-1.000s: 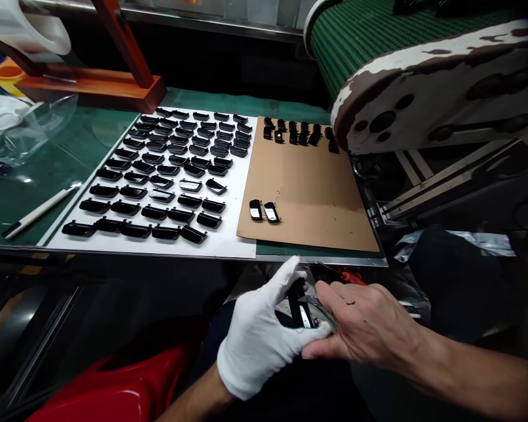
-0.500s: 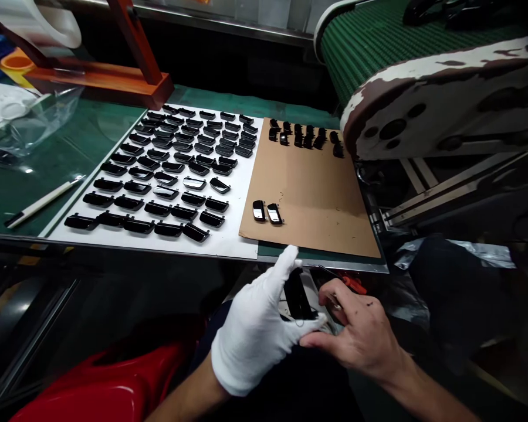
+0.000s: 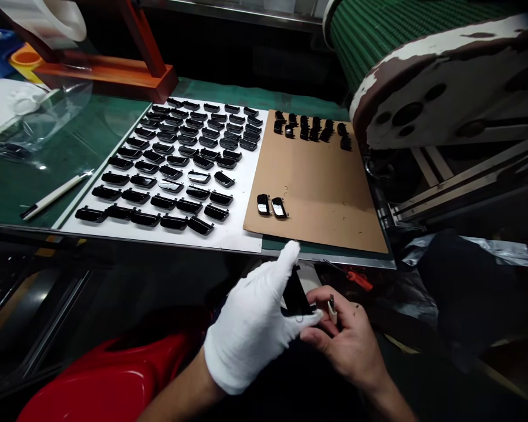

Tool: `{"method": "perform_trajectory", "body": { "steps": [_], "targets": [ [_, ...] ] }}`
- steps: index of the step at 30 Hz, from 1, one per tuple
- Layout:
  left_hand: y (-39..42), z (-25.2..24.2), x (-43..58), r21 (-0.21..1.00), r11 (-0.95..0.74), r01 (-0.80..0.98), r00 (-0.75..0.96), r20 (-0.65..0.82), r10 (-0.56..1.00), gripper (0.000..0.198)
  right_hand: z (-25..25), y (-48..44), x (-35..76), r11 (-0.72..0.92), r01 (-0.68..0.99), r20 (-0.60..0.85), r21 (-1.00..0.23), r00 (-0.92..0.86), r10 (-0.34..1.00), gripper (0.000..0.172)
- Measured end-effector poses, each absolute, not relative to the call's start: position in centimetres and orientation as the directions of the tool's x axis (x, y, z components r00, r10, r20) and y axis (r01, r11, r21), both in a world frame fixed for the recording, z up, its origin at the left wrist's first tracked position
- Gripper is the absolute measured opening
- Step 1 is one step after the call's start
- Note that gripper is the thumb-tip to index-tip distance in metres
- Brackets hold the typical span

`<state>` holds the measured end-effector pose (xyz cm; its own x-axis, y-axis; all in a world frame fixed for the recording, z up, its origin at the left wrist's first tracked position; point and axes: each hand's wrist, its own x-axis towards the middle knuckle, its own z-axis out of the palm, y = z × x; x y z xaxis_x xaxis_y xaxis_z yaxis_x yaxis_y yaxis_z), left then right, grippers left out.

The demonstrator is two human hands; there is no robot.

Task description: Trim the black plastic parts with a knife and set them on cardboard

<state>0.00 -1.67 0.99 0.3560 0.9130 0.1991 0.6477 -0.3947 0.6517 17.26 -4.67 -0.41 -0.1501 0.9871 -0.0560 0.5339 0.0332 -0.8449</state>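
Observation:
My left hand (image 3: 255, 325), in a white glove, pinches a small glossy black plastic part (image 3: 295, 295) between thumb and fingers, below the table's front edge. My bare right hand (image 3: 345, 337) sits right beside it, touching the glove's thumb, and holds a small pale tool with a metal tip (image 3: 332, 309). On the table, a white sheet (image 3: 242, 181) carries several rows of black parts (image 3: 176, 161). A brown cardboard sheet (image 3: 321, 187) holds two shiny parts (image 3: 271, 206) near its front and a row of black parts (image 3: 312, 128) at its back edge.
A green conveyor belt with a worn white side plate (image 3: 440, 76) rises at the right. A white pen-like tool (image 3: 55, 194) and clear plastic bag (image 3: 35, 123) lie on the green mat at left. An orange wooden stand (image 3: 110, 70) stands behind. A red-handled tool (image 3: 356, 277) lies below the table edge.
My right hand has pulled back slightly from the black part and turned palm-up, showing the small tool. The left hand has tilted the part more upright. The view has shifted a little.

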Motion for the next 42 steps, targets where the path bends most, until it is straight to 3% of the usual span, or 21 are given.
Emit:
{"method": "perform_trajectory", "body": {
  "steps": [9, 16, 26, 33, 38, 40, 42],
  "targets": [
    [-1.9, 1.7, 0.1, 0.800, -0.344, 0.492, 0.331, 0.194, 0.924, 0.092, 1.6, -3.3, 17.4, 0.227, 0.671, 0.094, -0.706, -0.228, 0.969, 0.077],
    [-2.2, 1.7, 0.0, 0.965, -0.095, 0.246, 0.350, 0.003, 0.937, 0.094, 2.3, -2.9, 16.9, 0.348, 0.690, 0.237, -0.634, -0.255, 0.937, 0.075],
    [-2.1, 1.5, 0.5, 0.998, 0.044, 0.055, 0.303, -0.059, 0.951, 0.089, 2.6, -2.8, 16.7, 0.341, 0.729, 0.237, -0.594, -0.247, 0.940, 0.076],
    [-1.8, 1.6, 0.3, 0.988, 0.023, 0.149, 0.307, -0.069, 0.949, 0.091, 2.6, -2.9, 16.6, 0.348, 0.766, 0.230, -0.540, -0.264, 0.937, 0.076],
    [-1.5, 0.8, 0.0, 0.957, -0.114, 0.268, 0.330, 0.019, 0.944, 0.092, 2.6, -2.3, 18.2, 0.346, 0.784, 0.186, -0.515, -0.292, 0.938, 0.083],
    [-1.3, 0.1, -0.2, 0.904, -0.225, 0.362, 0.308, 0.111, 0.945, 0.091, 1.8, -0.8, 20.5, 0.281, 0.854, 0.133, -0.437, -0.247, 0.960, 0.082],
    [-1.1, -0.7, -0.6, 0.829, -0.324, 0.456, 0.281, 0.212, 0.936, 0.089, 0.4, 1.7, 23.5, 0.089, 0.957, 0.080, -0.275, -0.069, 0.994, 0.062]
  ]
}}
